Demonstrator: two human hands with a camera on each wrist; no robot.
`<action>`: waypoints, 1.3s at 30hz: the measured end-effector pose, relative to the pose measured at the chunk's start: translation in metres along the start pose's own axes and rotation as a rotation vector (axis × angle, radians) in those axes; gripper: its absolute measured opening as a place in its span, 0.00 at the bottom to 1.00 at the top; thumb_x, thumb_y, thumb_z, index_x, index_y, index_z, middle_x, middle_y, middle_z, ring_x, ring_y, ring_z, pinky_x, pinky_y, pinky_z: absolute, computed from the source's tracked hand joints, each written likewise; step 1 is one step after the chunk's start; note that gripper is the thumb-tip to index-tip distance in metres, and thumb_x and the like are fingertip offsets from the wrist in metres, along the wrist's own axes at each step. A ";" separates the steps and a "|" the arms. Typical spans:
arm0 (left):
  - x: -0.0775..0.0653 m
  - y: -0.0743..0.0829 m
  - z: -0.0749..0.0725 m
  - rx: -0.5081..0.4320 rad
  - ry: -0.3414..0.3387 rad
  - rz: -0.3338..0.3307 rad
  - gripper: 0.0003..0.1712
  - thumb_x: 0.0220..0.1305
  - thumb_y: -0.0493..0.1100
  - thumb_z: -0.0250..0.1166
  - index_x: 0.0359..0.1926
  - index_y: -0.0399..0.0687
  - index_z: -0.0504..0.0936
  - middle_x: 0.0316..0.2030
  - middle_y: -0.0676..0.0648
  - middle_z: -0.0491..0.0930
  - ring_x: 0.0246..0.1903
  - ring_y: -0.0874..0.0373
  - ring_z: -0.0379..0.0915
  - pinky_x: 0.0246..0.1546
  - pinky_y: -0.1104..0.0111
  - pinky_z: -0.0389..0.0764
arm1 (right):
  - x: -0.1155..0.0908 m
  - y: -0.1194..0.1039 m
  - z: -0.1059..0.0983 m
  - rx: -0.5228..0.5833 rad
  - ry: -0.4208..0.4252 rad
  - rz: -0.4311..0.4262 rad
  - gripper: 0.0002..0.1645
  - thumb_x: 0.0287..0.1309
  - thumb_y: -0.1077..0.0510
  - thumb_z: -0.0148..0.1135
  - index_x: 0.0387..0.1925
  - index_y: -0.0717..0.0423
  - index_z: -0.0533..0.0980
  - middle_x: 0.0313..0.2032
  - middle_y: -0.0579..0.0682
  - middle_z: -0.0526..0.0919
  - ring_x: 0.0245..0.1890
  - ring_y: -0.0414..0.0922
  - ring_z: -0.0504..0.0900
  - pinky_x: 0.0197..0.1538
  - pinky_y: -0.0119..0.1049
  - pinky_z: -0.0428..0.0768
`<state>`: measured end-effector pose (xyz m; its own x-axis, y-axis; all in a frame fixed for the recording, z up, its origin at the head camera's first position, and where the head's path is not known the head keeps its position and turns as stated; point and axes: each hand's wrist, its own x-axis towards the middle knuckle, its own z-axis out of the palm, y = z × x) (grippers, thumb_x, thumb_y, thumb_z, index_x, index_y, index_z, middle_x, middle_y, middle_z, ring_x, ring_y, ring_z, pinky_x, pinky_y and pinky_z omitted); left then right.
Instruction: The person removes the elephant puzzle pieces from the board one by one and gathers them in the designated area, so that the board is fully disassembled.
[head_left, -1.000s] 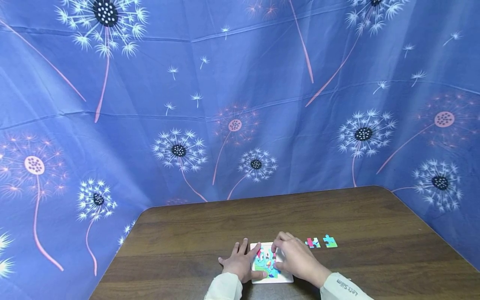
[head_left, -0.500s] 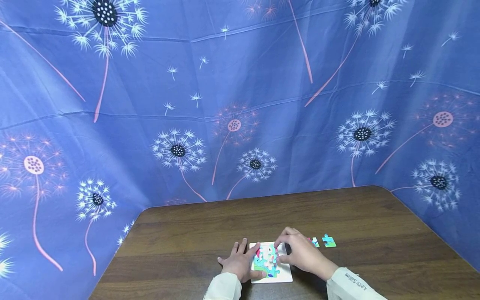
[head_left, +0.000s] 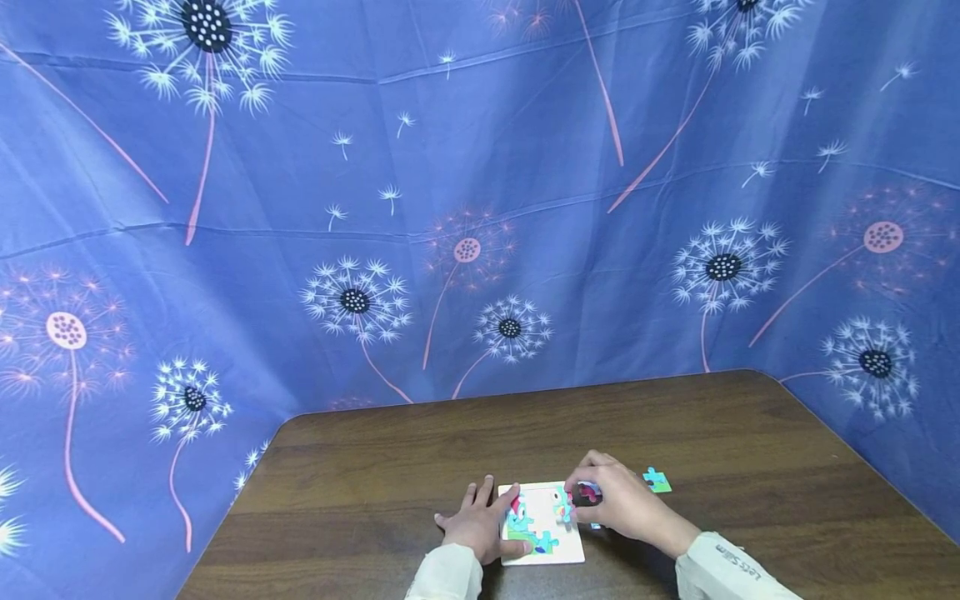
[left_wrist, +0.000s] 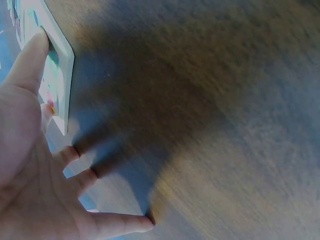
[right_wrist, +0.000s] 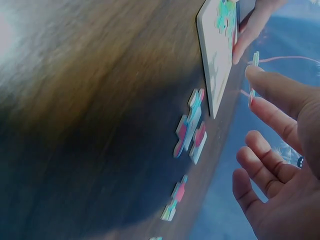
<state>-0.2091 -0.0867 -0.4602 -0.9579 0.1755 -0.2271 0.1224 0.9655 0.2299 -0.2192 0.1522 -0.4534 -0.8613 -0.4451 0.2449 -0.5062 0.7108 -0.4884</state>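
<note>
The puzzle board (head_left: 572,548) lies flat on the wooden table (head_left: 360,475), with joined pieces (head_left: 542,543) on its left part. The left hand (head_left: 477,530) is spread wide at the board's left edge, its thumb and forefinger on the board, the other fingertips on the table just beside it. The right hand (head_left: 626,504) pinches a puzzle piece (right_wrist: 253,90) between thumb and forefinger, raised over the board's right side, its other fingers loosely bent. Loose pieces (right_wrist: 189,127) lie to the board's right. A blue dandelion-print cloth (head_left: 480,167) hangs behind the board.
</note>
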 end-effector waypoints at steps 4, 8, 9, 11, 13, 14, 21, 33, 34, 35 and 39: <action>0.001 -0.001 0.001 -0.007 -0.004 -0.004 0.47 0.55 0.66 0.74 0.74 0.72 0.67 0.75 0.47 0.61 0.75 0.42 0.55 0.55 0.22 0.61 | -0.004 0.006 -0.004 -0.009 0.004 -0.017 0.15 0.47 0.53 0.81 0.39 0.43 0.85 0.39 0.39 0.76 0.41 0.45 0.77 0.39 0.39 0.78; 0.001 -0.002 0.002 -0.015 0.003 0.006 0.46 0.55 0.66 0.74 0.74 0.71 0.68 0.75 0.46 0.61 0.74 0.42 0.55 0.54 0.21 0.61 | -0.008 0.010 -0.008 -0.003 0.000 -0.009 0.16 0.48 0.52 0.81 0.40 0.44 0.85 0.40 0.39 0.76 0.41 0.45 0.78 0.40 0.38 0.79; 0.000 -0.002 0.001 -0.016 0.005 0.010 0.46 0.55 0.65 0.74 0.74 0.71 0.68 0.75 0.46 0.61 0.74 0.42 0.55 0.54 0.21 0.61 | -0.009 0.011 -0.008 -0.001 0.000 -0.005 0.16 0.48 0.52 0.81 0.40 0.44 0.85 0.40 0.39 0.76 0.41 0.45 0.78 0.39 0.38 0.78; 0.000 -0.002 0.001 -0.018 0.004 0.012 0.46 0.55 0.65 0.74 0.74 0.71 0.68 0.75 0.46 0.61 0.74 0.42 0.55 0.54 0.21 0.61 | -0.011 0.014 -0.010 -0.007 0.009 -0.009 0.16 0.48 0.52 0.81 0.40 0.44 0.85 0.40 0.39 0.76 0.41 0.45 0.78 0.40 0.37 0.79; -0.001 -0.001 0.001 -0.022 0.002 0.012 0.46 0.55 0.65 0.74 0.74 0.71 0.68 0.75 0.46 0.61 0.74 0.41 0.55 0.54 0.21 0.60 | -0.013 0.016 -0.011 -0.005 0.008 -0.002 0.15 0.49 0.52 0.81 0.40 0.43 0.85 0.40 0.40 0.76 0.41 0.45 0.78 0.39 0.37 0.79; -0.001 -0.001 0.001 -0.023 0.000 0.010 0.47 0.55 0.65 0.74 0.74 0.70 0.68 0.75 0.46 0.61 0.74 0.41 0.55 0.55 0.21 0.60 | -0.014 0.017 -0.012 -0.006 0.006 0.001 0.15 0.49 0.52 0.80 0.40 0.43 0.85 0.40 0.39 0.76 0.40 0.45 0.78 0.39 0.37 0.78; -0.001 -0.002 0.001 -0.029 -0.002 0.011 0.47 0.55 0.65 0.74 0.74 0.70 0.67 0.76 0.46 0.60 0.75 0.42 0.55 0.55 0.21 0.60 | -0.022 0.025 -0.016 -0.041 0.039 -0.012 0.15 0.47 0.52 0.81 0.38 0.42 0.85 0.40 0.39 0.76 0.39 0.42 0.77 0.37 0.40 0.77; -0.003 -0.002 -0.001 -0.035 0.009 0.026 0.46 0.55 0.64 0.75 0.74 0.68 0.68 0.75 0.45 0.61 0.74 0.41 0.56 0.53 0.21 0.61 | -0.035 0.041 -0.024 -0.073 0.052 0.002 0.15 0.48 0.51 0.81 0.39 0.40 0.84 0.40 0.36 0.76 0.41 0.44 0.79 0.38 0.40 0.79; -0.003 -0.002 -0.001 -0.036 0.010 0.026 0.46 0.55 0.64 0.75 0.74 0.68 0.68 0.75 0.45 0.61 0.74 0.41 0.56 0.53 0.21 0.61 | -0.036 0.042 -0.024 -0.074 0.055 0.003 0.15 0.48 0.51 0.81 0.39 0.41 0.85 0.40 0.36 0.76 0.41 0.43 0.79 0.38 0.39 0.79; -0.002 -0.002 -0.001 -0.036 0.008 0.024 0.46 0.55 0.64 0.75 0.74 0.68 0.68 0.75 0.45 0.61 0.74 0.41 0.56 0.53 0.21 0.61 | -0.037 0.043 -0.025 -0.076 0.058 0.008 0.16 0.47 0.51 0.81 0.39 0.41 0.85 0.40 0.36 0.76 0.41 0.43 0.79 0.38 0.39 0.79; -0.002 -0.001 -0.001 -0.040 0.001 0.017 0.46 0.55 0.64 0.75 0.73 0.67 0.69 0.75 0.45 0.61 0.74 0.41 0.55 0.54 0.21 0.60 | -0.041 0.047 -0.028 -0.085 0.052 0.030 0.17 0.46 0.51 0.82 0.40 0.43 0.85 0.39 0.37 0.76 0.39 0.42 0.79 0.38 0.38 0.79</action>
<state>-0.2080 -0.0883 -0.4588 -0.9560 0.1919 -0.2217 0.1285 0.9538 0.2716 -0.2090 0.2187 -0.4632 -0.8763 -0.3955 0.2751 -0.4798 0.7683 -0.4237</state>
